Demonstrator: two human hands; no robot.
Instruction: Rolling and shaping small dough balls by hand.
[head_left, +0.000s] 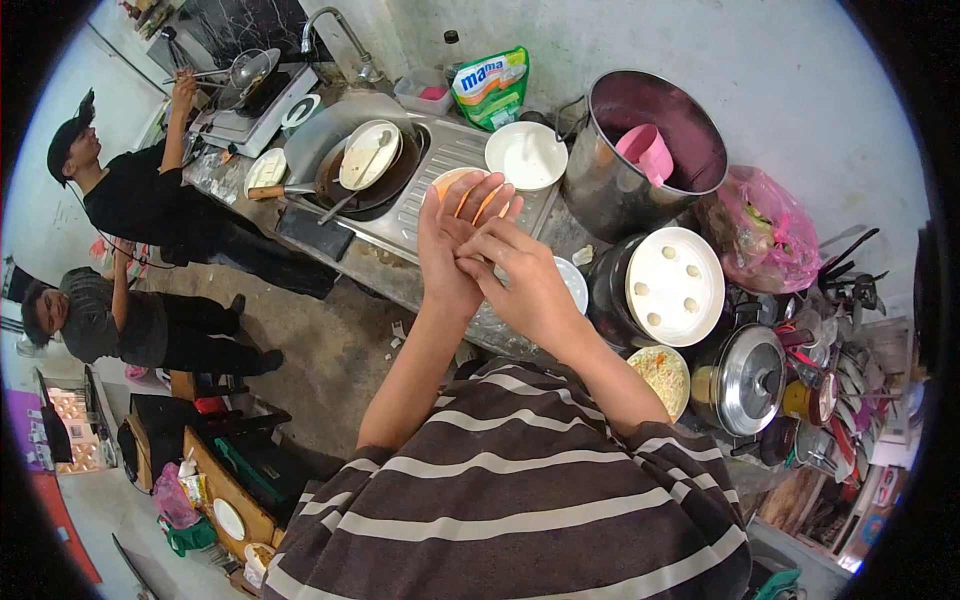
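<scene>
My left hand (459, 251) is held palm up over the counter, fingers spread. My right hand (517, 274) bends over it, its fingertips at the left palm; whether something small lies between them cannot be told. Behind my left fingers is a bowl with orange contents (444, 180), partly hidden. To the right, a white plate (712, 300) bears several small pale dough-like balls (641, 289) and rests on a dark pot. Nearer my right forearm is a bowl of shredded pale food with orange bits (660, 379). Part of a white dish (571, 285) shows beside my right hand.
A white bowl (526, 155) stands by a tall metal pot (611, 180) holding a pink scoop (646, 154). Left are a sink (420, 161) with a wok and dishes, and two people, one at a stove (262, 124). A lidded pot (752, 380) stands right.
</scene>
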